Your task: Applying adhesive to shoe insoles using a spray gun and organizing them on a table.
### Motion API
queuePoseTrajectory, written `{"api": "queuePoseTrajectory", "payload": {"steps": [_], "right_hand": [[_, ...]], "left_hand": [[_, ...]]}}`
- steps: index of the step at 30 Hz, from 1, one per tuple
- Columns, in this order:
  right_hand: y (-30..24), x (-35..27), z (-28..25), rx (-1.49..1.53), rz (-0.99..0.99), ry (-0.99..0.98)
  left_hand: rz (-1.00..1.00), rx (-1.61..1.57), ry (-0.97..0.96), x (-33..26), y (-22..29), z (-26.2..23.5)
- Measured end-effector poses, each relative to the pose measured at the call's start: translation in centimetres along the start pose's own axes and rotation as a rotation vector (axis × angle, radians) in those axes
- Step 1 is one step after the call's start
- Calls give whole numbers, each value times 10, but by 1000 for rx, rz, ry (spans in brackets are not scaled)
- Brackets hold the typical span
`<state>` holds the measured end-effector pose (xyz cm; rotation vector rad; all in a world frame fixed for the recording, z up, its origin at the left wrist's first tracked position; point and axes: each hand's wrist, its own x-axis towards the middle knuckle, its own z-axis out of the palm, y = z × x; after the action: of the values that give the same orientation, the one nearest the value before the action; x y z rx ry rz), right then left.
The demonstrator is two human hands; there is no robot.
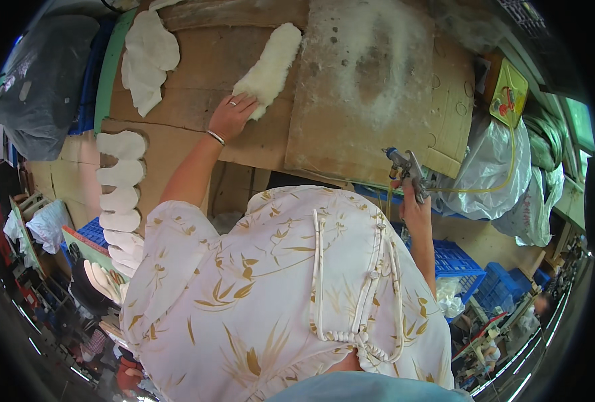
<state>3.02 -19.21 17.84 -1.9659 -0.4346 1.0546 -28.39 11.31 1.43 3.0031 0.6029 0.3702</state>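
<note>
A fluffy cream-white fleece insole (pixel 272 65) lies lengthwise over the brown cardboard (pixel 203 67), its far end angled to the right. At its near end is my left hand (pixel 233 115), fingers closed over the fleece edge; the thumb is hidden. I hold a metal spray gun (pixel 408 167) in my right hand (pixel 414 213), near the front edge of the work surface. The gun's nozzle end points left, and a yellow hose (pixel 478 190) runs from it to the right. Right of the insole is a cardboard sheet (pixel 324 127) covered with whitish residue.
Several white insole pieces (pixel 122 175) lie overlapped in a column at the left. More white pieces (pixel 149 57) are piled at the far left. A yellow-green container (pixel 509 90), clear plastic bags (pixel 488 171) and blue crates (pixel 455 261) stand to the right.
</note>
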Motion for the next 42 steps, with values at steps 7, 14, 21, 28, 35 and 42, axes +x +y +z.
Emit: {"api": "queuePoseTrajectory", "payload": {"steps": [7, 14, 21, 28, 35, 42], "right_hand": [[3, 1, -1, -15, 5, -9], [1, -5, -2, 27, -11, 37], [15, -9, -12, -17, -55, 37], [27, -13, -25, 20, -77, 30], [33, -22, -35, 26, -43, 74], [48, -26, -46, 57, -77, 115]], "left_hand": [[-1011, -1002, 155, 39, -26, -9], [-1061, -1953, 553, 83, -36, -65], [-1025, -1937, 384, 109, 3, -96], [-869, -1847, 426, 124, 16, -109], [-931, -1900, 398, 146, 41, -118], [-790, -2005, 240, 161, 59, -118]]}}
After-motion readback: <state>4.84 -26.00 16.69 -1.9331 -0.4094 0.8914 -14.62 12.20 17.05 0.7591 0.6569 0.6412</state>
